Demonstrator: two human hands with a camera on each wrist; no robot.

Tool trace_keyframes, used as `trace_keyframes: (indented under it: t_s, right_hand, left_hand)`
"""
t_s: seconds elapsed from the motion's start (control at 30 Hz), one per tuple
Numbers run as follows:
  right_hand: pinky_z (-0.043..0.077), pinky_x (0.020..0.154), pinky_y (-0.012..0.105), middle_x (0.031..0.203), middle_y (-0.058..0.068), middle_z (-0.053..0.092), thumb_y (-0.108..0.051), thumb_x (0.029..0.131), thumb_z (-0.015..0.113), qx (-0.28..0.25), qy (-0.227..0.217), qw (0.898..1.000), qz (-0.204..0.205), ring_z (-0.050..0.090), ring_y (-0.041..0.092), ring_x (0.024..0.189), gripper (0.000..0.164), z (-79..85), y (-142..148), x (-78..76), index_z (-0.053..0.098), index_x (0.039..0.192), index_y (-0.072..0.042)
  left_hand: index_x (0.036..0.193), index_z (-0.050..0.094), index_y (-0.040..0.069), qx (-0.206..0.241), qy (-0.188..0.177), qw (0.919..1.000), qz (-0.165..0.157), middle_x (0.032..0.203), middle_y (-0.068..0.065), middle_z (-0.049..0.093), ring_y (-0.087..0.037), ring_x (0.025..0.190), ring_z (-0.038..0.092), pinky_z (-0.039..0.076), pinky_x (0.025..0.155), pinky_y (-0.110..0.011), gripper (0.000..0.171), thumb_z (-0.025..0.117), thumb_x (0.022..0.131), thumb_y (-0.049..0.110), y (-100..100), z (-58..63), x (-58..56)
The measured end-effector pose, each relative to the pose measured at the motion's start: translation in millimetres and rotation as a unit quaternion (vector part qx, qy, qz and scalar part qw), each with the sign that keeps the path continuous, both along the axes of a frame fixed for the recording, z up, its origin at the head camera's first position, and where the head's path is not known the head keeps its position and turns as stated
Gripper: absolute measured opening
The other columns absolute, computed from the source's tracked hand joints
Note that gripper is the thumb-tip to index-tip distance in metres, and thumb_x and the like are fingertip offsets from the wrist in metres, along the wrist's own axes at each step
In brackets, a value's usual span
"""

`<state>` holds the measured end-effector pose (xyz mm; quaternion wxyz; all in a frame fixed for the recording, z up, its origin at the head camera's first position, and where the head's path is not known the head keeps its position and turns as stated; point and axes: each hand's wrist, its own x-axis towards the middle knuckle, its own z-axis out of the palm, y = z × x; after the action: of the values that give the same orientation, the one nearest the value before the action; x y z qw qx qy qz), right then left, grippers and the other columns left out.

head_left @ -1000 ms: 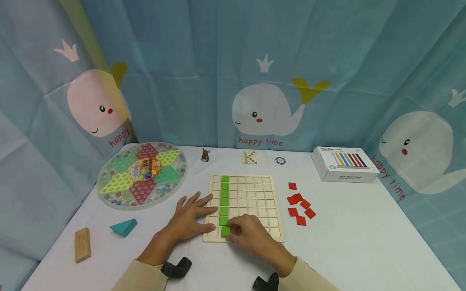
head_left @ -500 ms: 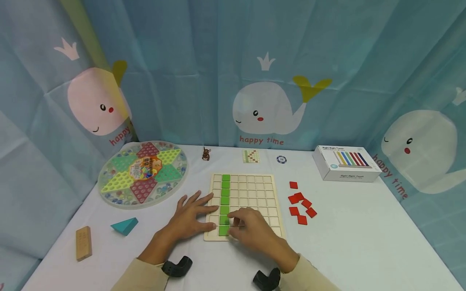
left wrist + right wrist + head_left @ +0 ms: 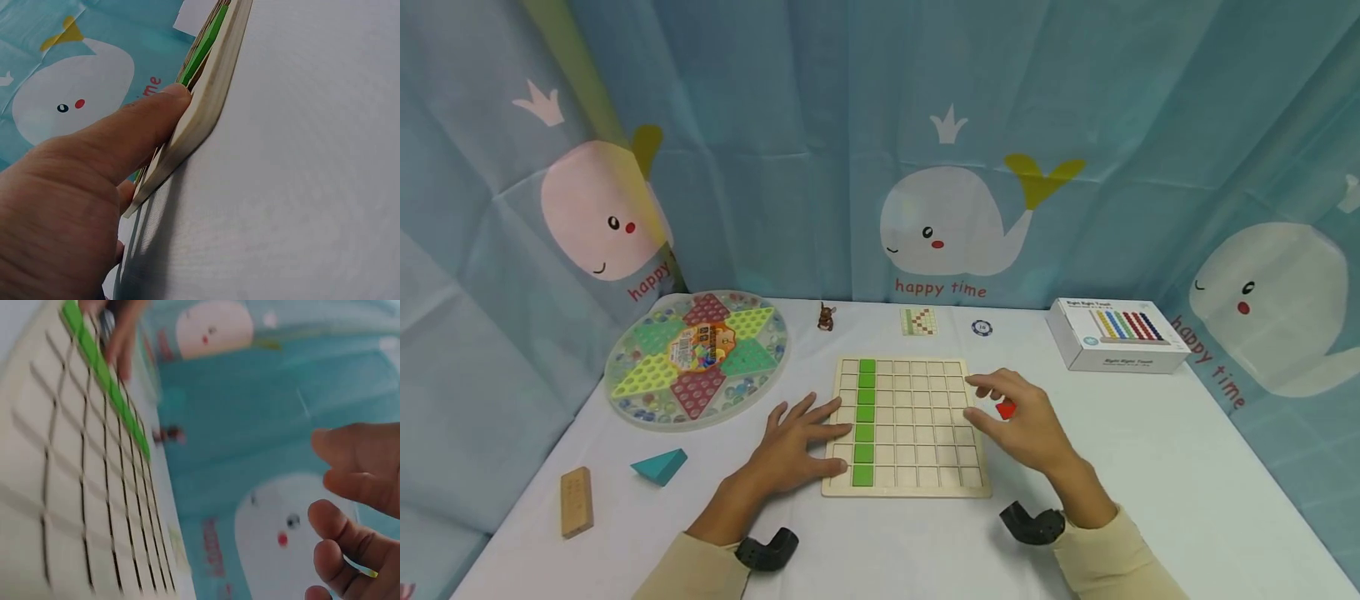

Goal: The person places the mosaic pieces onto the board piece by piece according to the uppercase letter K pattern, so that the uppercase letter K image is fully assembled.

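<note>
A wooden grid board (image 3: 925,431) lies flat on the table with a column of green square tiles (image 3: 865,414) in its second column from the left. My left hand (image 3: 793,446) rests on the board's left edge, fingers spread. In the left wrist view the left thumb (image 3: 137,134) lies on the board's rim beside a green tile (image 3: 203,50). My right hand (image 3: 1030,425) is over the board's right edge, thumb and fingers apart with nothing between them. Beneath it one red tile (image 3: 1005,410) shows; the other red tiles are hidden by this hand.
Behind the board are a small brown figurine (image 3: 826,317), a pattern card (image 3: 919,322) and a poker chip (image 3: 982,328). A white box (image 3: 1120,335) stands back right. A round Chinese checkers board (image 3: 698,360), a teal wedge (image 3: 659,467) and a wooden block (image 3: 577,502) lie left.
My right hand has let go of the lowest green tile, now flat in its square, and moved right to over the red tiles. The left hand has stayed on the board.
</note>
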<state>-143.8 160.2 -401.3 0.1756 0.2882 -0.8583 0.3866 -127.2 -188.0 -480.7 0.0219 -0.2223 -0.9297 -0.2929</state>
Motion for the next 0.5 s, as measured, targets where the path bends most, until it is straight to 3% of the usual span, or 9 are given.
trace_keyframes:
  t_s: [0.1,0.27,0.5]
  right_hand:
    - [0.049,0.069,0.037,0.094,-0.005,0.063,-0.006,0.077,0.081,0.007,-0.013,0.999,-0.031,0.056,0.016,0.086,0.039,-1.3,18,-11.1,0.069,0.114,-0.004]
    - [0.049,0.070,0.044,0.096,0.005,0.063,-0.011,0.081,0.078,0.040,-0.073,0.993,-0.077,0.054,0.026,0.087,0.039,-8.5,42,-31.0,0.067,0.118,-0.005]
    - [0.048,0.065,0.034,0.102,0.015,0.060,-0.021,0.087,0.072,0.084,-0.190,0.972,-0.108,0.049,0.028,0.090,0.043,-19.9,65,-59.7,0.063,0.125,-0.004]
  left_hand:
    - [0.122,0.070,0.022,0.000,0.001,1.0000,0.001,0.148,-0.001,0.043,-0.037,0.140,0.023,0.004,0.106,-0.062,0.056,0.076,0.075,0.051,0,0.2,-0.1]
    - [0.123,0.070,0.021,0.000,-0.006,1.0000,-0.001,0.147,-0.002,0.043,-0.038,0.140,0.022,0.004,0.106,-0.063,0.056,0.075,0.076,0.051,1,1.6,-0.1]
    - [0.123,0.070,0.021,-0.004,-0.009,0.9999,0.000,0.148,-0.001,0.043,-0.037,0.141,0.021,0.004,0.106,-0.063,0.056,0.074,0.077,0.053,2,2.4,-0.2]
